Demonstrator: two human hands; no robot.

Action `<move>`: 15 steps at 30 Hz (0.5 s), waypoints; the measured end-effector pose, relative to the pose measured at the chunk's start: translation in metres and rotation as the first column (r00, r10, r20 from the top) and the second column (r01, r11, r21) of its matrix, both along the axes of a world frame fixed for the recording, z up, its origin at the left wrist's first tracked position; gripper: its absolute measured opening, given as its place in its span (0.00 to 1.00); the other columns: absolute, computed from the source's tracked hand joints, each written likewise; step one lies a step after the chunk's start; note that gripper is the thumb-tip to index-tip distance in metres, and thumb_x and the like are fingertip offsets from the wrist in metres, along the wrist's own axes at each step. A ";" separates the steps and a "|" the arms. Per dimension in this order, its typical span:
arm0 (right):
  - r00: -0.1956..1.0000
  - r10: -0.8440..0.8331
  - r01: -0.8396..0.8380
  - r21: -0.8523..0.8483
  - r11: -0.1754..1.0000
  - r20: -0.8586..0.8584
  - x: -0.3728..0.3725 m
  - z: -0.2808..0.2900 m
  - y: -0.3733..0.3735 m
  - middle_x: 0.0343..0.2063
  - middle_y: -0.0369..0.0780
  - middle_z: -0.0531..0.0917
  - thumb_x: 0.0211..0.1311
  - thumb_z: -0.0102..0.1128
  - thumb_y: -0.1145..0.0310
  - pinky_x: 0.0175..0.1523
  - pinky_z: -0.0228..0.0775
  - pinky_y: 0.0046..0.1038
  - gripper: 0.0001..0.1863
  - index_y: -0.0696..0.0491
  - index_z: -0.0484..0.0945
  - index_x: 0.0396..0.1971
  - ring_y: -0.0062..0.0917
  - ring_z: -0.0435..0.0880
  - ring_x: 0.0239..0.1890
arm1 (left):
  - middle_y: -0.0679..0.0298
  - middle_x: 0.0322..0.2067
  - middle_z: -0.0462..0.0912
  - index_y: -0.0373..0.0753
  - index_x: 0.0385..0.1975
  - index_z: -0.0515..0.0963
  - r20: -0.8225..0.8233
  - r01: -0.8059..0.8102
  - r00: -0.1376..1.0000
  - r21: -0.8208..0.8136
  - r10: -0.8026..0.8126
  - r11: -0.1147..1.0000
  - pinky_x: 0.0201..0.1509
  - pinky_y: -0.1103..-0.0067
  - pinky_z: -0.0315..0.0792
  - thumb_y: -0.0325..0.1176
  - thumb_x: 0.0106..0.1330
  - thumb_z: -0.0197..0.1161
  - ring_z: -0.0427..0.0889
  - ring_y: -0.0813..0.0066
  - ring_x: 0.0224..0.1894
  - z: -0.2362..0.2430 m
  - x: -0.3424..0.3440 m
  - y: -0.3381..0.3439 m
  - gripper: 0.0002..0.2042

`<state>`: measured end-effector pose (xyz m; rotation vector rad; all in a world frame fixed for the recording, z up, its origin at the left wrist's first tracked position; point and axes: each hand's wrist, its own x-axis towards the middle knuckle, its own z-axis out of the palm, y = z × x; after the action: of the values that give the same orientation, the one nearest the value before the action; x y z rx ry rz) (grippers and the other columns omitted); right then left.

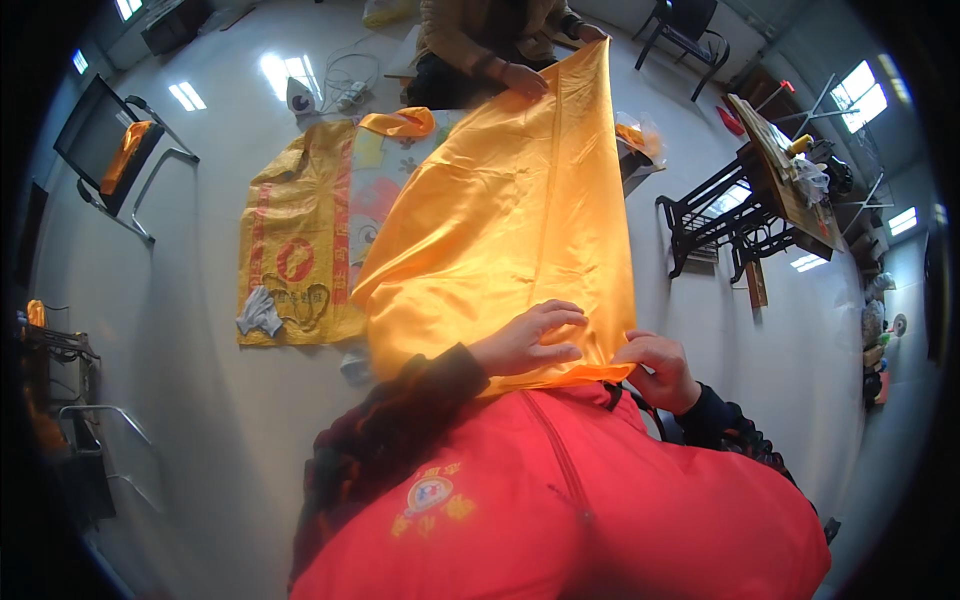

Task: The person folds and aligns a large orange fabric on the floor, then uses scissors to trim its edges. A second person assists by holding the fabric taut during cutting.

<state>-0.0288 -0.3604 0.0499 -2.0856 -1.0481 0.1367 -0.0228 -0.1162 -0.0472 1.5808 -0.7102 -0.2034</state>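
A glossy golden-yellow satin cloth [500, 220] stretches from my lap to a co-worker opposite me. My right hand [660, 370] pinches its near right corner between thumb and fingers. My left hand [533, 338] rests on the near end of the cloth, fingers apart and thumb spread, gripping nothing. A lengthwise seam or fold runs down the cloth, and its left side bulges loosely. At the far end, one hand of the co-worker [524, 80] lies on the left edge, while the other hand [590, 34] holds the far right corner up.
On the floor at left lies a yellow woven sack [300, 190] with a grey-white rag [260, 311] on it. A rolled orange cloth strip [400, 123] sits beyond. Chairs [112, 150] stand at far left and back right; a sewing-machine table [780, 180] stands at right.
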 end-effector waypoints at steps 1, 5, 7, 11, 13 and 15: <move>0.999 -0.031 0.031 -0.012 0.999 -0.042 -0.001 -0.002 -0.006 0.28 0.40 0.84 0.53 0.59 0.81 0.48 0.72 0.31 0.07 0.55 0.79 0.32 0.35 0.83 0.32 | 0.51 0.55 0.70 0.36 0.52 0.74 0.020 -0.005 1.000 0.071 0.004 0.997 0.63 0.69 0.63 0.42 0.62 0.64 0.67 0.56 0.61 -0.014 0.000 -0.005 0.21; 0.941 -0.163 0.139 -0.100 0.985 -0.298 -0.003 -0.011 -0.025 0.26 0.42 0.83 0.57 0.58 0.81 0.41 0.74 0.24 0.03 0.58 0.79 0.30 0.30 0.84 0.32 | 0.48 0.56 0.68 0.35 0.53 0.72 -0.119 -0.069 0.989 0.157 0.088 0.985 0.64 0.70 0.63 0.46 0.61 0.65 0.66 0.52 0.61 -0.062 -0.002 -0.027 0.26; 0.932 -0.152 0.124 -0.104 0.987 -0.330 -0.002 -0.016 -0.031 0.26 0.42 0.83 0.58 0.57 0.80 0.38 0.73 0.23 0.03 0.59 0.79 0.30 0.27 0.84 0.31 | 0.47 0.54 0.69 0.36 0.54 0.72 -0.178 -0.100 0.973 0.244 0.146 0.965 0.62 0.71 0.64 0.49 0.60 0.64 0.68 0.52 0.58 -0.078 -0.003 -0.032 0.28; 0.890 -0.194 0.158 -0.119 0.980 -0.413 -0.002 -0.029 -0.037 0.25 0.43 0.83 0.59 0.58 0.77 0.36 0.73 0.25 0.03 0.58 0.80 0.32 0.31 0.84 0.29 | 0.48 0.52 0.71 0.37 0.52 0.74 -0.263 -0.171 0.929 0.314 0.259 0.934 0.60 0.69 0.66 0.49 0.59 0.64 0.70 0.51 0.55 -0.095 -0.006 -0.039 0.27; 0.916 -0.179 0.120 -0.182 0.976 -0.359 0.001 -0.034 -0.040 0.25 0.43 0.83 0.59 0.59 0.76 0.34 0.73 0.25 0.04 0.58 0.80 0.32 0.30 0.84 0.28 | 0.48 0.50 0.73 0.38 0.50 0.76 -0.134 -0.120 0.970 0.451 0.201 0.884 0.59 0.68 0.67 0.48 0.58 0.65 0.71 0.51 0.53 -0.100 -0.005 -0.037 0.25; 0.929 -0.173 0.102 -0.224 0.969 -0.328 0.002 -0.038 -0.041 0.25 0.43 0.83 0.58 0.59 0.74 0.33 0.73 0.26 0.04 0.57 0.81 0.32 0.30 0.83 0.27 | 0.48 0.49 0.74 0.39 0.47 0.77 -0.181 -0.062 0.972 0.425 0.151 0.903 0.58 0.67 0.67 0.47 0.58 0.65 0.71 0.50 0.54 -0.102 -0.006 -0.035 0.22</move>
<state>-0.0266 -0.4018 0.0120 -2.2055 -0.6942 0.5396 -0.0286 -0.1515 -0.1494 1.9664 -0.4269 -0.4587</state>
